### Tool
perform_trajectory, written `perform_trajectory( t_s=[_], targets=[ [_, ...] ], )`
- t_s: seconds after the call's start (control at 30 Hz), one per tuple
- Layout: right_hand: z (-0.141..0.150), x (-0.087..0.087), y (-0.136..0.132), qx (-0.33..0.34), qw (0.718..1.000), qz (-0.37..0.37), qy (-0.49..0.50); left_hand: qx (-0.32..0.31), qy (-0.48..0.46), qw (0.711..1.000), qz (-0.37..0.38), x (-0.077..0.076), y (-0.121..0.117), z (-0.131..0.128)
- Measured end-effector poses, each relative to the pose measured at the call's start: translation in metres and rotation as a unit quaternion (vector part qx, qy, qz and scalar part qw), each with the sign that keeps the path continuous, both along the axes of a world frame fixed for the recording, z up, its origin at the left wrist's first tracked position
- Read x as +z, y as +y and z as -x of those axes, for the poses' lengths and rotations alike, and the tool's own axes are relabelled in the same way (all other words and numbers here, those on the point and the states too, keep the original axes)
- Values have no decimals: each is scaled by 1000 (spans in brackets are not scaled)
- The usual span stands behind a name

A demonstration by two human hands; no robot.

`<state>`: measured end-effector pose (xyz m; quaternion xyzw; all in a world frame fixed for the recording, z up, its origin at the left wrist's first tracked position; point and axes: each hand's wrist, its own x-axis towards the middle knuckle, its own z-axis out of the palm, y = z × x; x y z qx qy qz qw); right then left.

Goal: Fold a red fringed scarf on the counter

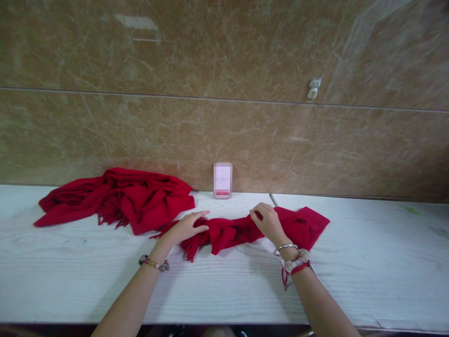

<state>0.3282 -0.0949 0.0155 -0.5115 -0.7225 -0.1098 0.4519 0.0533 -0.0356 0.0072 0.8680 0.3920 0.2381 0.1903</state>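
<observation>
A red fringed scarf (229, 234) lies bunched lengthwise on the white table. My left hand (189, 227) is over its left, tasselled end, thumb and fingers apart. Along the scarf's upper edge, my right hand (268, 221) is curled, with red cloth showing through the loop of thumb and finger. Whether its fingers pinch anything is hidden. The scarf's right end (310, 224) spreads out flatter beyond that hand. To the left is a crumpled heap of red fringed cloth (140, 199); I cannot tell whether it joins the scarf under my left hand.
A small upright card-like object (223, 180), blurred out, leans against the brown marbled wall (224, 126). A white cat-shaped hook (314, 88) is fixed higher on the wall. The white wood-grain table (217, 295) has its front edge near me and a seam at the back.
</observation>
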Motion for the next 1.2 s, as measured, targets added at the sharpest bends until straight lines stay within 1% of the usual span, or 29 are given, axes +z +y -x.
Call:
perform_trajectory(
  t_s=[0.07,0.13,0.23,0.3,0.37,0.4,0.47,0.53,0.57,0.6,0.63,0.67,0.73,0.8,0.83,0.9,0.93,1.0,1.07,1.1,1.13,1.2],
  targets=[
    [1,-1,-1,16,999,32,-34,-19,9,1000,12,-1,-3,-5],
    [1,-1,-3,20,997,59,-43,-8,-17,1000,13,-2,-4,-8],
    [-1,-1,-4,10,996,81,-47,35,-108,993,21,3,-1,-6],
    [-1,0,-4,-4,997,68,-38,69,-185,980,26,8,0,-3],
    [-3,1,-4,-29,999,33,-10,113,-268,957,25,14,3,2],
    [-4,1,-4,-45,999,13,8,141,-311,940,20,17,4,5],
    [-6,3,-4,-81,996,-21,39,206,-399,893,0,21,8,14],
    [-8,5,-4,-116,991,-36,55,276,-469,839,-27,23,12,25],
    [-9,5,-3,-128,990,-30,54,314,-480,818,-42,23,14,31],
    [-9,5,-3,-133,990,-13,46,352,-469,808,-57,23,16,36],
    [-9,5,-3,-128,991,15,29,389,-435,809,-74,22,16,40],
    [-9,5,-3,-112,992,51,4,418,-384,818,-95,21,17,42],
    [-7,3,-3,-59,989,126,-57,446,-275,839,-150,18,15,41],
    [-4,1,-4,1,979,175,-107,424,-209,855,-214,16,12,34],
    [-2,0,-5,23,974,187,-124,396,-192,865,-241,15,10,28],
    [0,-2,-6,55,969,196,-139,310,-169,898,-264,12,6,17],
    [1,-2,-6,68,968,197,-142,254,-153,920,-257,11,3,12],
    [2,-3,-7,92,965,199,-144,130,-107,962,-216,8,-3,2],
    [3,-3,-7,110,960,207,-155,18,-44,986,-157,4,-10,-6],
    [4,-3,-7,117,956,213,-164,-23,-13,991,-130,2,-13,-9],
    [5,-3,-7,122,952,219,-175,-48,15,993,-106,0,-15,-11],
    [7,-3,-8,134,944,229,-198,-61,61,994,-69,-5,-18,-13]
  ],
)
